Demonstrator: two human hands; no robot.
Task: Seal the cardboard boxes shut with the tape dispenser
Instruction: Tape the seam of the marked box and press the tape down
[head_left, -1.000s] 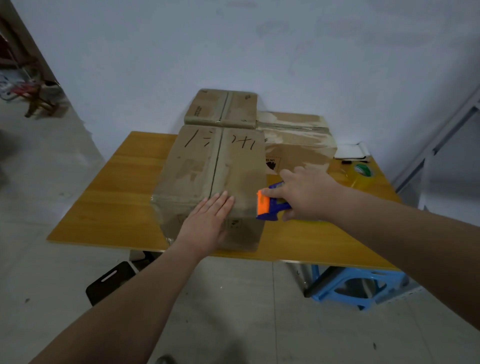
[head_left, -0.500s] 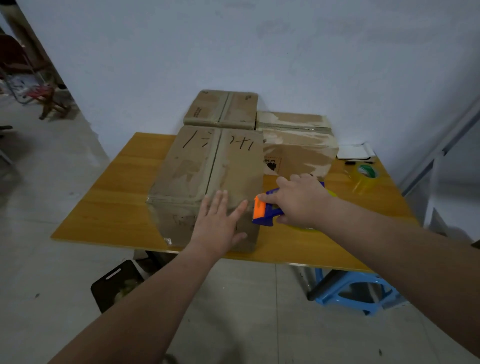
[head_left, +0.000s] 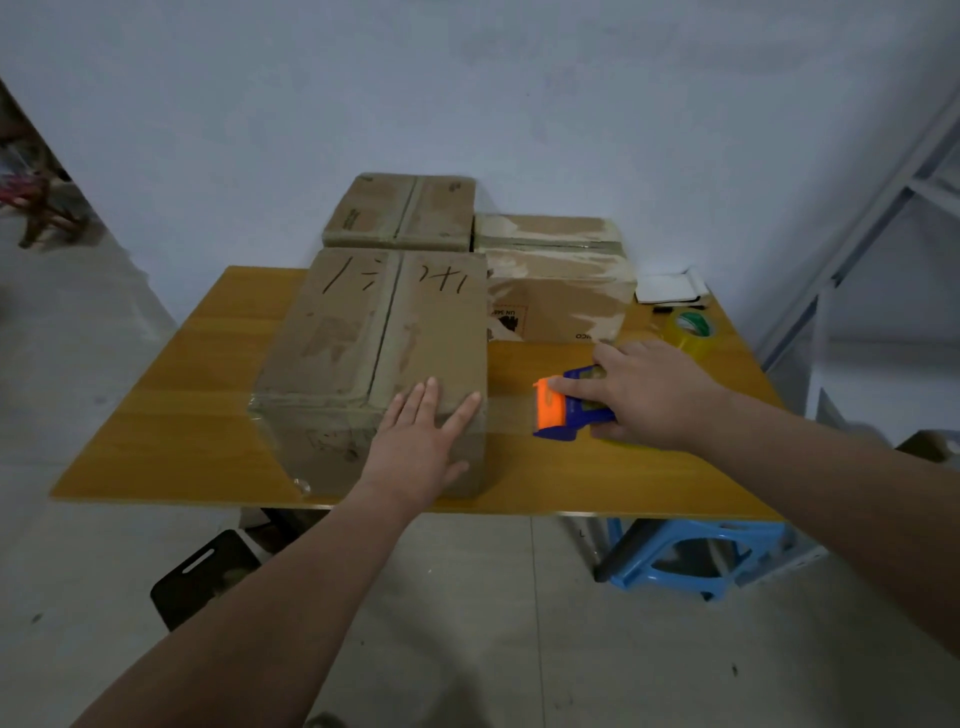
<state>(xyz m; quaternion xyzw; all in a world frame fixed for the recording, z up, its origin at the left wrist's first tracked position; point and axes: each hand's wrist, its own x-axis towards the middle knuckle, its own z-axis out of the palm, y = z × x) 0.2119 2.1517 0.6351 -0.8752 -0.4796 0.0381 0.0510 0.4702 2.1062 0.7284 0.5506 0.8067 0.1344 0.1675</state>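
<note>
Wooden worktop (head_left: 156, 426): left hand (head_left: 421, 447) presses flat on the marked box (head_left: 374, 364); beside that box, right hand (head_left: 649, 395) grips the tape dispenser (head_left: 563, 408).

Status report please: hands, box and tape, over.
Left hand flat on the front box. Right hand holds the tape dispenser, just right of that box. Nothing blocking.

dim room: pale wall (head_left: 519, 104), grey floor (head_left: 467, 623), blue stool (head_left: 691, 561).
</note>
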